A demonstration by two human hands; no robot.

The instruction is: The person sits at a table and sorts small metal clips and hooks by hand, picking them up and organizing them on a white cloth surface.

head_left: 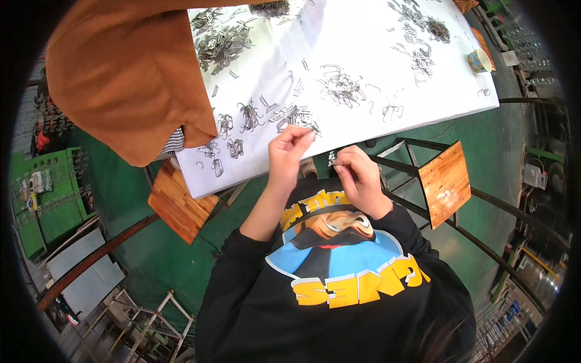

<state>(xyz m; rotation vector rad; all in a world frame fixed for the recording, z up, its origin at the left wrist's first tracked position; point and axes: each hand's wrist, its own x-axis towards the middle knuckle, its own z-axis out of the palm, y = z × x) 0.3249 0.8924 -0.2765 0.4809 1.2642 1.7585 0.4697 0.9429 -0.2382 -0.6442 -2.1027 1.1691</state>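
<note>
My left hand point(287, 158) is at the near edge of the white table, thumb and forefinger pinched together beside a pile of short grey metal pins point(293, 116). What it pinches, if anything, is too small to make out. Just off the table edge and in front of my chest, my right hand point(358, 172) is closed, fingers curled. A few small shiny metal pieces point(331, 158) stick out at its fingertips. Left of the pin pile lie small clumps of bent dark wire pieces point(249, 116). A looser heap of bent wires point(342, 86) spreads farther out.
A person's brown sleeve point(130, 78) covers the table's left side. Larger metal piles point(221, 47) lie at the back, and a paper cup point(479, 61) stands at the far right. Wooden stools point(445, 184) flank me on the green floor point(266, 224).
</note>
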